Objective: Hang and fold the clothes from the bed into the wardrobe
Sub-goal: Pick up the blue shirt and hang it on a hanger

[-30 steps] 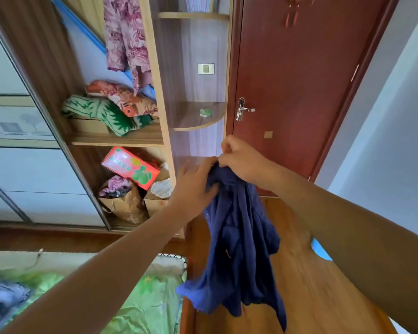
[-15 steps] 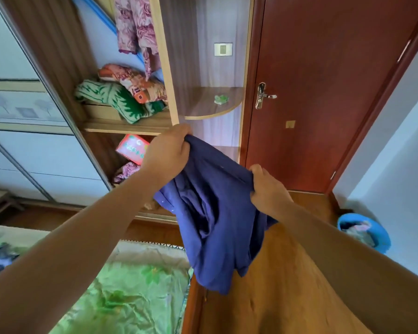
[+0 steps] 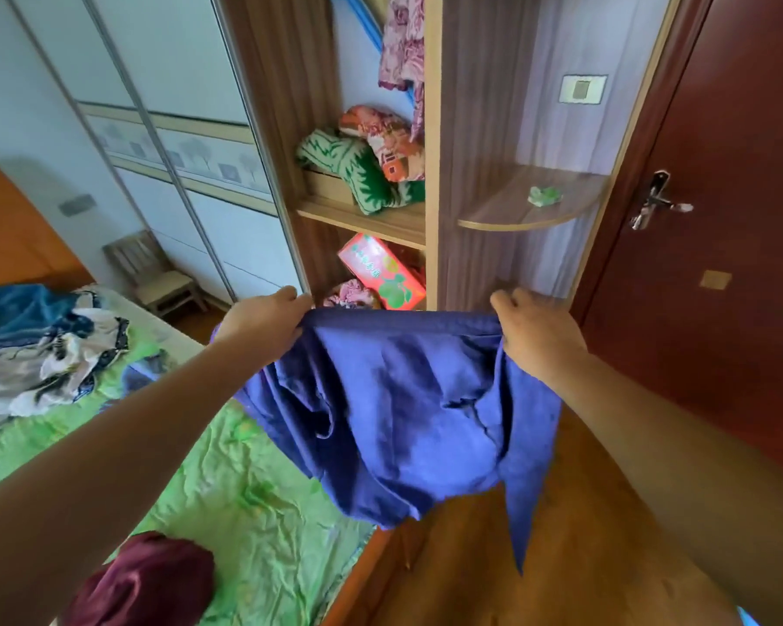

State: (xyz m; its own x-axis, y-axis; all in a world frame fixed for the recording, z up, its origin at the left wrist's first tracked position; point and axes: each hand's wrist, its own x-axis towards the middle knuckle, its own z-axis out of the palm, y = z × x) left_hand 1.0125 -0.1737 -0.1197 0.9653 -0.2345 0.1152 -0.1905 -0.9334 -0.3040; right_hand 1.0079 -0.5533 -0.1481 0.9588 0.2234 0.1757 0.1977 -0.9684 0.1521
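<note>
The wardrobe point(image 3: 430, 151) is seen ahead with its sliding doors pushed left and an open shelf section exposed, and the bed point(image 3: 227, 499) with its green sheet lies at lower left. A blue garment point(image 3: 407, 408) is held spread in the air between bed edge and wardrobe, over the wooden floor. Its upper edge is stretched nearly level between the two hands. The left hand point(image 3: 263, 327) is closed on the left corner of that edge, and the right hand point(image 3: 534, 332) is closed on the right corner; the cloth is pinched in both. The step in hand is judged to be the opening-out of the garment before folding. For a clean fold, the top edge should be kept taut and level, the hanging cloth should be shaken free of the bunched creases visible at its centre, and the loose strip trailing at lower right should be brought in before the halves are laid together. More clothes point(image 3: 41, 350) remain piled on the bed, and a dark red item point(image 3: 154, 580) lies near its foot. A red box point(image 3: 380, 271) on the lower shelf bears printing, which cannot be read. No brand is legible anywhere.
</note>
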